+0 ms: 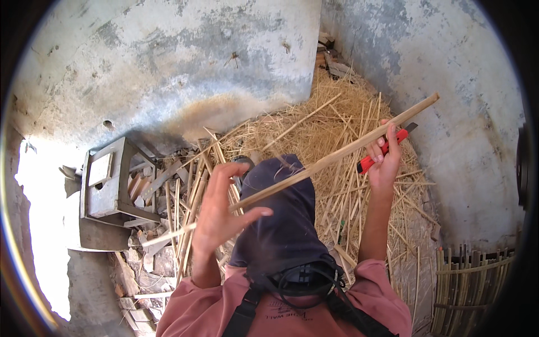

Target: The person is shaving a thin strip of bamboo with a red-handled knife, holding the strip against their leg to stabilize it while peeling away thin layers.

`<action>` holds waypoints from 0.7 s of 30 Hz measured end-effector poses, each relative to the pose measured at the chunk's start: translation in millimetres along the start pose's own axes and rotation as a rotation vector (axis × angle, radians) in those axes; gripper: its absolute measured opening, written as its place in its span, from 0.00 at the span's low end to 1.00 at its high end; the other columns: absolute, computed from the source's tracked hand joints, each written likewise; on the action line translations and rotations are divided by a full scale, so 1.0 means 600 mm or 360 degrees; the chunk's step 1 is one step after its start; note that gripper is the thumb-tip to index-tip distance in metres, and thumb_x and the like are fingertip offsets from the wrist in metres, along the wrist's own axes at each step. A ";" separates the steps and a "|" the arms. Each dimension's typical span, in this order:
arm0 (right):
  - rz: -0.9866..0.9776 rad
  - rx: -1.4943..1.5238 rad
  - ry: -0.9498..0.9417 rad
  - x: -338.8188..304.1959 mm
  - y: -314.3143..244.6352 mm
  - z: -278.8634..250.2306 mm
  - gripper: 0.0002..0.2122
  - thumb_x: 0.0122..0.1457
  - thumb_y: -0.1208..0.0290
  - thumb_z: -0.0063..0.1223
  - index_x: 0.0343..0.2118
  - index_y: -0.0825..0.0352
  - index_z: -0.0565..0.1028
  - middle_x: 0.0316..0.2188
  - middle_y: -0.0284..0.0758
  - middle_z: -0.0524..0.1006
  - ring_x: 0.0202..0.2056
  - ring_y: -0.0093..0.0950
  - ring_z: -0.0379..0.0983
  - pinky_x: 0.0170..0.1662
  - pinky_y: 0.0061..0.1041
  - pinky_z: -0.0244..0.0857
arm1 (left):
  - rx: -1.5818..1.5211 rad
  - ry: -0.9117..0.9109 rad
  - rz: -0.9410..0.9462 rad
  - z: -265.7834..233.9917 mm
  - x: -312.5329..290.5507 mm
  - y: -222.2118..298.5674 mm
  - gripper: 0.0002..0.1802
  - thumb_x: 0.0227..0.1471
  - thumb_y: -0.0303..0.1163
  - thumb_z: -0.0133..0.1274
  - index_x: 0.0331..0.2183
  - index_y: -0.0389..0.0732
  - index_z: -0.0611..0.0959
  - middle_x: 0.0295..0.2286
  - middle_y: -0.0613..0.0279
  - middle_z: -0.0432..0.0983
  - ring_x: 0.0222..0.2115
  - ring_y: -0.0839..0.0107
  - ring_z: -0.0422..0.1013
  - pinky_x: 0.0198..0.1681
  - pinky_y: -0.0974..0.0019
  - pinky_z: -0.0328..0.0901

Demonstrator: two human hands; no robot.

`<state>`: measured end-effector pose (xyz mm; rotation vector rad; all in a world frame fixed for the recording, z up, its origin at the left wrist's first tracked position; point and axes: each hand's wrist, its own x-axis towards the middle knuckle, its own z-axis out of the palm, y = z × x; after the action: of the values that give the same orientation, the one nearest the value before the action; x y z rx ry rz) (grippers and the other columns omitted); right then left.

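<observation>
A long, pale strip (328,157), bamboo or wood, slants across the view from lower left to upper right. Near its upper end, my right hand (384,163) is closed around a red-handled utility knife (366,164). The blade points up and to the right, and the strip passes through the fingers of that same hand. My left hand (216,216) has its fingers stretched and its thumb apart. The strip runs behind its palm and comes out on the left; contact there is hidden. Dark blue cloth (275,208) lies below the strip, between my arms.
Straw-like shavings (337,112) and loose strips (348,208) cover the floor. At left, a wooden box frame (112,180) stands beside broken bricks and rubble (163,261). A slatted panel (471,286) is at lower right. Worn walls (185,56) enclose the far side.
</observation>
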<state>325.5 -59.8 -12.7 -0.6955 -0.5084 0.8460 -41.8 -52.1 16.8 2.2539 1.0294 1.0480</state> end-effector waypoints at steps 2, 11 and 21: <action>0.0012 0.0008 -0.0025 -0.016 -0.004 0.023 0.16 0.73 0.56 0.53 0.49 0.67 0.75 0.23 0.23 0.66 0.16 0.12 0.53 0.19 0.15 0.48 | 0.0012 0.0038 0.0061 0.021 0.021 0.023 0.56 0.35 0.44 0.81 0.61 0.35 0.71 0.51 0.49 0.75 0.49 0.53 0.75 0.53 0.55 0.70; 0.0014 0.0134 -0.0327 -0.040 -0.001 0.049 0.15 0.76 0.58 0.47 0.49 0.66 0.75 0.23 0.24 0.66 0.16 0.12 0.54 0.20 0.15 0.49 | -0.0556 -0.0943 -0.0232 0.072 0.034 0.012 0.23 0.67 0.40 0.56 0.58 0.40 0.77 0.23 0.64 0.76 0.24 0.73 0.74 0.28 0.65 0.67; 0.0081 -0.1007 -0.0717 -0.076 -0.011 -0.013 0.25 0.69 0.55 0.39 0.61 0.67 0.73 0.32 0.31 0.73 0.25 0.17 0.59 0.31 0.17 0.55 | -0.0637 -0.0613 -0.0393 0.070 0.014 0.014 0.18 0.73 0.38 0.46 0.51 0.37 0.84 0.16 0.68 0.70 0.15 0.80 0.67 0.21 0.69 0.62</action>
<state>307.8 -102.6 -19.3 -1.1019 -1.1982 0.8969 -1.5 -54.0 0.6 1.8492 0.8199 0.6160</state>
